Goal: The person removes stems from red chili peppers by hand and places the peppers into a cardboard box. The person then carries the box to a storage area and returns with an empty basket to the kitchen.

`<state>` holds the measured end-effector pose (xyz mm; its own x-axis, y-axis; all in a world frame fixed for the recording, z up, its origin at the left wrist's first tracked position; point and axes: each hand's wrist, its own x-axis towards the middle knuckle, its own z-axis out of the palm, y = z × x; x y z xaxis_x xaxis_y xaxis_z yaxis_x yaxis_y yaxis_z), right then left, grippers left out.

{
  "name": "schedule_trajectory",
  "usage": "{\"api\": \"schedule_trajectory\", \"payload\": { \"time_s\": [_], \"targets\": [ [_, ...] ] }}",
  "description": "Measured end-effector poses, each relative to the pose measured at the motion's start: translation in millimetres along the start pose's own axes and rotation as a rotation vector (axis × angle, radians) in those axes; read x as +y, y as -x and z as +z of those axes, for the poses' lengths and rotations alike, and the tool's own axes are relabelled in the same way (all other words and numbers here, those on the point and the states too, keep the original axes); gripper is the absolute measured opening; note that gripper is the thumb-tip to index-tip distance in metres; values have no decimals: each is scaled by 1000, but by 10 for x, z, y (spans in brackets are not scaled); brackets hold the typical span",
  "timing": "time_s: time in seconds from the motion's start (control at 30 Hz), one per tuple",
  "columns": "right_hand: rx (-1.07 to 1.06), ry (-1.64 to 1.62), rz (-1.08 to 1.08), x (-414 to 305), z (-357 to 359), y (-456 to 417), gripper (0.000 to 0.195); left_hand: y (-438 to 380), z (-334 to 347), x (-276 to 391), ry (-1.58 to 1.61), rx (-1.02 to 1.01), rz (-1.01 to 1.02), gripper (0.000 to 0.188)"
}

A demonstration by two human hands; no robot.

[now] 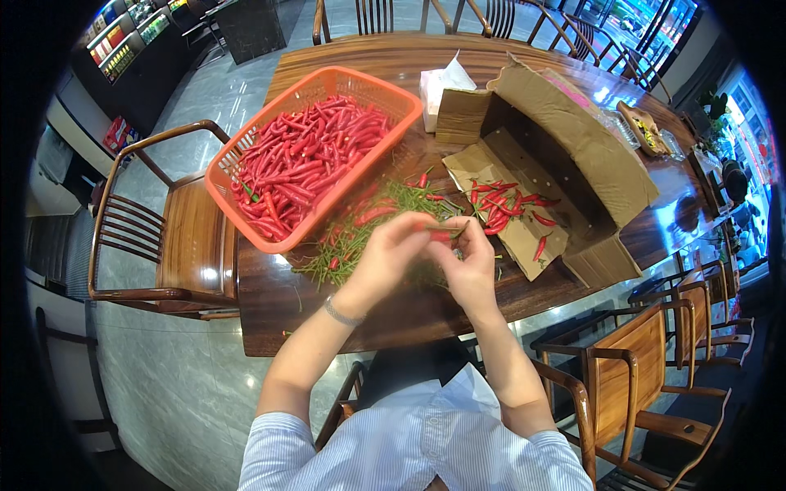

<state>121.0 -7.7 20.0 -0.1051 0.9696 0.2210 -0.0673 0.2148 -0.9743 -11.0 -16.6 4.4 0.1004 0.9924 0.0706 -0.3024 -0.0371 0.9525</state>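
Both hands meet over a pile of green chili stems [344,255] on the wooden table. A red chili pepper [440,235] with its green stem lies between my left hand [399,245] and my right hand [468,255]; the fingers of both are closed on it, the left ones slightly blurred. Beyond my left hand, an orange plastic basket [288,244] holds a heap of red chili peppers [307,159]. Right of my right hand, several stemmed red chilies [500,205] lie on the flap of an opened cardboard box [552,123].
A tissue pack [435,92] stands behind the box. On the table's far right are a wooden tray [642,126] and clear plastic containers [620,129]. A wooden armchair [190,239] stands at the left, more chairs [632,362] at the right. The wooden table's edge [307,350] runs close before me.
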Motion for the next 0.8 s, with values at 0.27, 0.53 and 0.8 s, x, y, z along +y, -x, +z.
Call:
{"api": "schedule_trajectory", "payload": {
  "time_s": [0.27,0.53,0.8],
  "targets": [
    [-20,96,28,121,-190,-59,6,14,19,42,-186,61,-23,15],
    [78,684,-501,110,-118,-128,7,3,-25,-59,-413,152,54,12],
    [-14,666,-360,174,-176,-283,12,11,-118,112,-776,277,181,13]
  ]
}}
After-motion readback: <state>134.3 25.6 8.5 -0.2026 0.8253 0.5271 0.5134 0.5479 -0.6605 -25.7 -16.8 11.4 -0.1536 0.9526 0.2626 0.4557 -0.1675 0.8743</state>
